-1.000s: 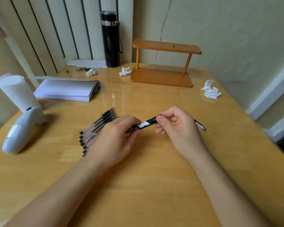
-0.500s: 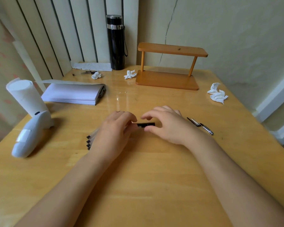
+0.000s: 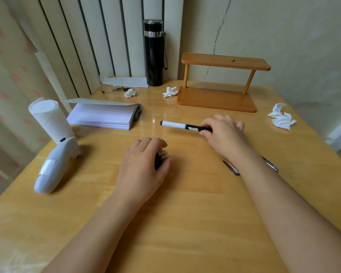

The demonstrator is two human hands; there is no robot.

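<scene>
My right hand (image 3: 225,135) grips a marker (image 3: 182,126) by its black end; the white barrel points left, just above the wooden table (image 3: 185,213). My left hand (image 3: 144,168) lies palm down at the table's middle, fingers and thumb curled round a bundle of black pens (image 3: 160,159). Only the pen tips show by the thumb; the rest is hidden under the hand.
Two loose pens (image 3: 231,168) (image 3: 271,164) lie either side of my right forearm. A wooden stand (image 3: 218,99) and black flask (image 3: 153,54) stand at the back. A paper stack (image 3: 102,116), paper roll (image 3: 47,119) and white device (image 3: 55,166) are left; crumpled tissues (image 3: 282,120) right.
Both hands held the marker together a second ago. My right hand has carried it forward and right, away from my left hand, which has settled over the pen bundle.
</scene>
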